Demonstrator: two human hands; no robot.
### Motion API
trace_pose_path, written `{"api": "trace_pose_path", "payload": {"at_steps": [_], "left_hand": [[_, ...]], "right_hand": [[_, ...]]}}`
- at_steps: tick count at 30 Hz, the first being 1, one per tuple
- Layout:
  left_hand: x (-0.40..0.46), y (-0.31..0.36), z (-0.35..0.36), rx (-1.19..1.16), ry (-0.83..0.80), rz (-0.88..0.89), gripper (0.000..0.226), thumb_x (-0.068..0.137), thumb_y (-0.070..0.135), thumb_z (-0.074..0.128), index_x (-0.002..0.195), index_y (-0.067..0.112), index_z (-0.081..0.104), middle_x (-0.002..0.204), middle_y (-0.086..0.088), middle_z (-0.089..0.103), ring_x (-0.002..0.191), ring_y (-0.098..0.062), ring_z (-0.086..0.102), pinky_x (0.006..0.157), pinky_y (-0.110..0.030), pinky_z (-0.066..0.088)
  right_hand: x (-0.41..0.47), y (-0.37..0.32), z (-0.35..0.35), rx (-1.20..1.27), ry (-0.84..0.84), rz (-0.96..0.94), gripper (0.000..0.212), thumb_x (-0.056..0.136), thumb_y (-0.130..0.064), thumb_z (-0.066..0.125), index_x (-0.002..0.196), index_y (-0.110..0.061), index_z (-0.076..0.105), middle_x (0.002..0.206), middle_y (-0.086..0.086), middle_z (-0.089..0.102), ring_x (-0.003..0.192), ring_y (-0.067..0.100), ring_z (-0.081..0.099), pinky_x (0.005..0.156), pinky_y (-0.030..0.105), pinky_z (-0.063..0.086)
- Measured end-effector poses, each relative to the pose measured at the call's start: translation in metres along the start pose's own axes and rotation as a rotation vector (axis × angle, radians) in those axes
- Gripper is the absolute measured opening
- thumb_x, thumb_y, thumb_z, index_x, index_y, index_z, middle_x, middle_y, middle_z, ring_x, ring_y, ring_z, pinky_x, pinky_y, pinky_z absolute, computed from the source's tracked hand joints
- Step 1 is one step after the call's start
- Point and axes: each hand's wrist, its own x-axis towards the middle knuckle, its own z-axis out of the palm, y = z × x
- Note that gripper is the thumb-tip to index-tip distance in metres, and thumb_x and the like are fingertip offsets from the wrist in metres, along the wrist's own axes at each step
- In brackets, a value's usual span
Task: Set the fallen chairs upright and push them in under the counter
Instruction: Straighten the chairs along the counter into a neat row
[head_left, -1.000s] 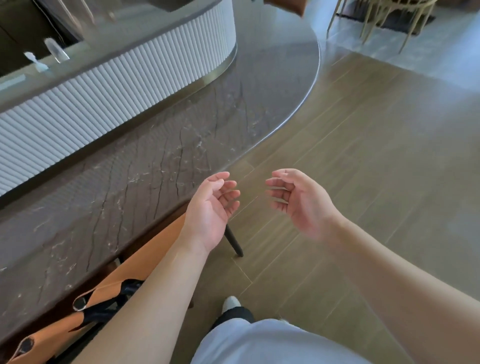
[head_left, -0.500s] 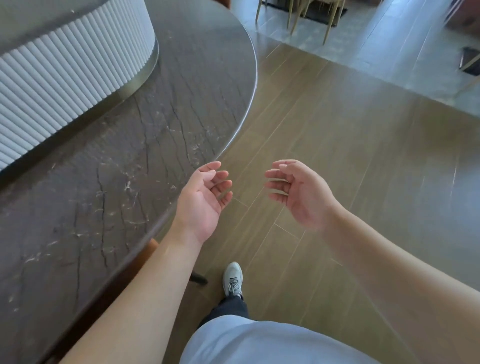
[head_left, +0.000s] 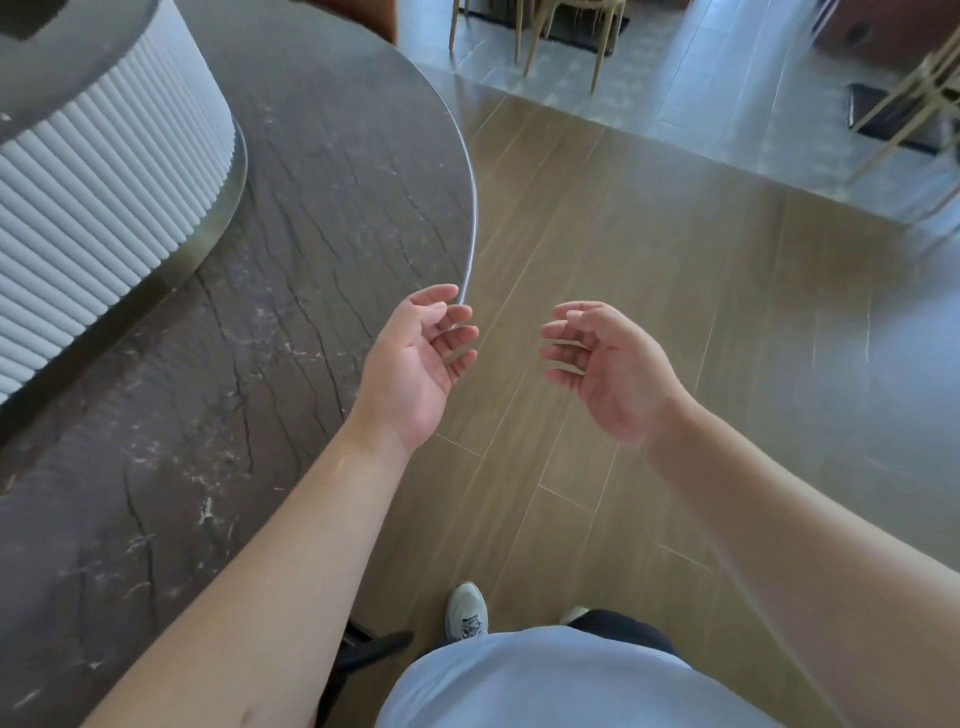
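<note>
Dark veined stone forms the table (head_left: 270, 291), whose rounded edge curves down the middle of the view and passes behind the left hand (head_left: 415, 364). A white ribbed drum (head_left: 98, 208) stands on the table at upper left, cut off by the frame. The left hand hangs over the table edge, palm turned inward, its fingers (head_left: 457, 335) loosely curled and slightly apart, holding nothing. The right hand (head_left: 613, 369) hangs over the wood floor (head_left: 649, 249), well apart from the table, palm facing the left hand; its fingers (head_left: 563, 353) are likewise loosely curled, slightly spread and empty. Both forearms enter from the bottom corners and hide much of the lower view.

Of the task's chair only a black leg (head_left: 374, 649) shows, just under the table edge at bottom centre, between the left forearm and the shoe (head_left: 466, 610). The rest of the chair is hidden by the table and the arm, so whether it stands upright or is fully pushed in cannot be told. A second shoe tip (head_left: 574, 614) peeks out beside dark trousers (head_left: 623, 631), mostly covered by the pale shirt (head_left: 561, 680).

At the top, thin gold chair legs (head_left: 530, 47) stand on the grey tiled floor (head_left: 727, 104); their seats are cut off. More gold legs (head_left: 904, 98) at upper right are blurred and hard to make out.
</note>
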Motion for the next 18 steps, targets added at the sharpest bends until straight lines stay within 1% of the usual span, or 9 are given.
{"api": "trace_pose_path", "payload": {"at_steps": [5, 10, 12, 15, 18], "left_hand": [[0.035, -0.008, 0.024, 0.031, -0.014, -0.031, 0.023, 0.092, 0.016, 0.047, 0.108, 0.017, 0.064, 0.092, -0.002, 0.066, 0.081, -0.017, 0.063, 0.075, -0.032, 0.047], [0.078, -0.02, 0.061, 0.085, 0.0, -0.012, 0.024, 0.092, 0.015, 0.046, 0.108, 0.017, 0.064, 0.091, -0.001, 0.066, 0.082, -0.017, 0.062, 0.074, -0.031, 0.047], [0.096, -0.027, 0.082, 0.111, 0.01, 0.004, 0.024, 0.092, 0.016, 0.046, 0.107, 0.018, 0.064, 0.092, -0.001, 0.066, 0.084, -0.018, 0.062, 0.075, -0.032, 0.047], [0.125, -0.04, 0.122, 0.129, 0.03, 0.006, 0.024, 0.094, 0.015, 0.045, 0.106, 0.019, 0.065, 0.092, -0.001, 0.066, 0.084, -0.018, 0.061, 0.077, -0.033, 0.046], [0.154, -0.054, 0.168, 0.143, 0.041, 0.009, 0.025, 0.095, 0.014, 0.044, 0.103, 0.02, 0.066, 0.092, -0.001, 0.065, 0.083, -0.017, 0.061, 0.077, -0.033, 0.045]], "right_hand": [[0.034, -0.016, -0.025, 0.077, -0.007, -0.021, 0.023, 0.077, -0.023, 0.06, 0.098, -0.015, 0.065, 0.087, 0.004, 0.067, 0.075, 0.018, 0.064, 0.065, 0.031, 0.05], [0.074, -0.032, -0.065, 0.13, -0.007, -0.014, 0.016, 0.087, -0.018, 0.055, 0.099, -0.015, 0.064, 0.087, 0.003, 0.068, 0.077, 0.018, 0.063, 0.066, 0.031, 0.048], [0.094, -0.045, -0.082, 0.136, -0.025, -0.005, 0.016, 0.084, -0.02, 0.057, 0.097, -0.016, 0.065, 0.087, 0.002, 0.068, 0.077, 0.018, 0.063, 0.066, 0.03, 0.048], [0.123, -0.071, -0.111, 0.145, -0.052, 0.017, 0.021, 0.076, -0.025, 0.06, 0.096, -0.018, 0.065, 0.088, 0.002, 0.068, 0.078, 0.018, 0.063, 0.066, 0.031, 0.048], [0.149, -0.103, -0.146, 0.148, -0.077, 0.022, 0.024, 0.074, -0.026, 0.062, 0.096, -0.018, 0.066, 0.089, 0.002, 0.068, 0.079, 0.018, 0.063, 0.066, 0.031, 0.05]]}}
